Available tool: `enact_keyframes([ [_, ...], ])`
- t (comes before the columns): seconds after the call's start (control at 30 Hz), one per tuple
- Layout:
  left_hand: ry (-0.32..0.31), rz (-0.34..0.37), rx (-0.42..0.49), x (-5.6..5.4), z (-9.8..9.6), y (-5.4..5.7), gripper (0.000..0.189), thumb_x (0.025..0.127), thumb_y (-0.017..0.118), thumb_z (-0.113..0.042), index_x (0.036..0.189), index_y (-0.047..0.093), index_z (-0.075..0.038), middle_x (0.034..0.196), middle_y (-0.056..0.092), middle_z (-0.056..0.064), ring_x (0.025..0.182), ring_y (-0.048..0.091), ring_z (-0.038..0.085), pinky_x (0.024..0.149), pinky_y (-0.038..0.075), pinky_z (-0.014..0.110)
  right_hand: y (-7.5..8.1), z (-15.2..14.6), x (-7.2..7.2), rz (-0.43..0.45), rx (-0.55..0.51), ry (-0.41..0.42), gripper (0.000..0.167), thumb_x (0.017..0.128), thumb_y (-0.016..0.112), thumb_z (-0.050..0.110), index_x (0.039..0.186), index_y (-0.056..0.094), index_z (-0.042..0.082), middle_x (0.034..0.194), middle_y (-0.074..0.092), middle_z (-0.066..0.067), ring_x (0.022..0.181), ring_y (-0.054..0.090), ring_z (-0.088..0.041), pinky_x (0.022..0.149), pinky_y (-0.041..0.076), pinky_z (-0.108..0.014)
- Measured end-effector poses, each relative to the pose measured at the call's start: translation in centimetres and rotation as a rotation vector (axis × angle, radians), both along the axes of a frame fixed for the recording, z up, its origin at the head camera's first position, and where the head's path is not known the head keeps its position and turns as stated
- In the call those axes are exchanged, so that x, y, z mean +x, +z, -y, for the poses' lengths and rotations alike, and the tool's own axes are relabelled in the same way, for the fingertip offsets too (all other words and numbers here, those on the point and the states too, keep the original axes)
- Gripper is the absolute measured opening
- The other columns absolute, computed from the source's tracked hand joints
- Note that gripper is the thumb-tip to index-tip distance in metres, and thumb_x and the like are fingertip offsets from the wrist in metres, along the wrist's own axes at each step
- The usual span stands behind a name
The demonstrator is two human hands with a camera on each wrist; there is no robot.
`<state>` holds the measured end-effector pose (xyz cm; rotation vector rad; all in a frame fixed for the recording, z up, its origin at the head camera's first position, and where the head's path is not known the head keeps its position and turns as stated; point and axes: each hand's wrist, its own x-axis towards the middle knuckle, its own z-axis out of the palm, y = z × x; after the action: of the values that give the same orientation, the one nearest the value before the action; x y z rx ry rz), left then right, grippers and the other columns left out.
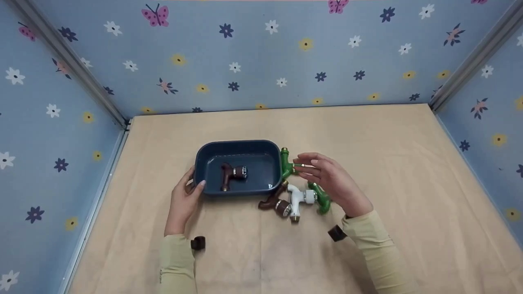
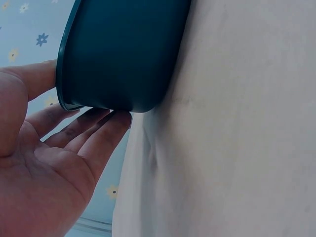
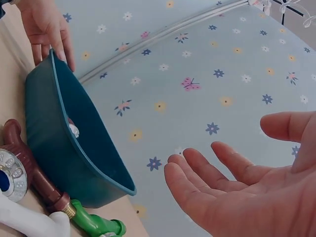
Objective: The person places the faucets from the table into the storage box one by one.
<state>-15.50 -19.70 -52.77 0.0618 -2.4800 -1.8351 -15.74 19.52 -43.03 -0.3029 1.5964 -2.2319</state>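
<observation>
My left hand point(image 1: 183, 206) grips the left end of a dark blue plastic basin point(image 1: 263, 167), thumb at the rim and fingers against the outer wall point(image 2: 118, 54). Inside the basin lies a brown water tap point(image 1: 226, 177). My right hand point(image 1: 337, 183) is held over the tabletop right of the basin, holding nothing; its fingers are spread and gently bent in the right wrist view. Nearest its fingertips is a green tap point(image 1: 285, 163) against the basin's right end. Below that lie another brown tap point(image 1: 269, 202), a white tap point(image 1: 296, 202) and a second green tap point(image 1: 324, 203), partly under the hand.
A beige cloth point(image 1: 229, 253) covers the table. Blue flowered panels point(image 1: 261, 57) enclose it at the back and both sides, joined by grey metal corner posts point(image 1: 77, 61). A black wrist-camera piece point(image 1: 337, 233) sits by the right sleeve and another point(image 1: 198, 243) by the left.
</observation>
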Motion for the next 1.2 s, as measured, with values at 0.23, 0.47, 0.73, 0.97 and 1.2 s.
enact_keyframes([
  [0.23,-0.005,0.005,0.001,0.0,0.0,0.0,0.062,0.096,0.061,-0.019,0.149,0.032,-0.008,0.152,0.031,0.012,0.13,0.041,0.033,0.103,0.04,0.034,-0.3,-1.2,0.4,0.005,-0.005,-0.032,0.039,0.102,0.04,0.013,0.133,0.044,-0.01,0.137,0.044,-0.029,0.126,0.045,-0.038,0.109,0.029,-0.051],
  [0.47,-0.009,0.006,-0.012,-0.2,0.1,0.1,0.061,0.096,0.061,-0.022,0.149,0.033,-0.01,0.152,0.031,0.011,0.13,0.042,0.032,0.103,0.041,0.034,-1.1,-2.0,0.5,0.045,-0.026,-0.066,0.038,0.102,0.037,0.01,0.132,0.042,-0.013,0.136,0.044,-0.032,0.126,0.044,-0.04,0.11,0.027,-0.053],
  [0.73,-0.005,0.007,0.021,-0.2,-0.1,0.0,0.062,0.095,0.061,-0.019,0.149,0.032,-0.007,0.151,0.031,0.014,0.13,0.041,0.034,0.103,0.041,0.035,-1.8,-3.4,0.7,0.077,0.012,-0.105,0.037,0.102,0.037,0.012,0.131,0.043,-0.01,0.132,0.049,-0.027,0.125,0.047,-0.037,0.109,0.031,-0.049],
  [0.97,-0.018,0.011,0.046,0.6,-0.7,2.4,0.061,0.096,0.059,-0.01,0.148,0.029,0.003,0.15,0.029,0.023,0.13,0.038,0.041,0.105,0.038,0.041,-2.7,-4.7,1.0,0.098,0.045,-0.156,0.04,0.103,0.036,0.012,0.132,0.038,-0.014,0.134,0.044,-0.033,0.121,0.05,-0.036,0.108,0.033,-0.048],
  [1.2,-0.019,0.021,0.043,1.1,-1.0,3.4,0.061,0.096,0.059,-0.009,0.147,0.029,0.004,0.15,0.028,0.023,0.13,0.039,0.042,0.105,0.038,0.041,-3.4,-5.7,1.2,0.101,0.041,-0.194,0.04,0.102,0.035,0.012,0.132,0.037,-0.017,0.131,0.048,-0.032,0.12,0.052,-0.035,0.107,0.034,-0.048],
])
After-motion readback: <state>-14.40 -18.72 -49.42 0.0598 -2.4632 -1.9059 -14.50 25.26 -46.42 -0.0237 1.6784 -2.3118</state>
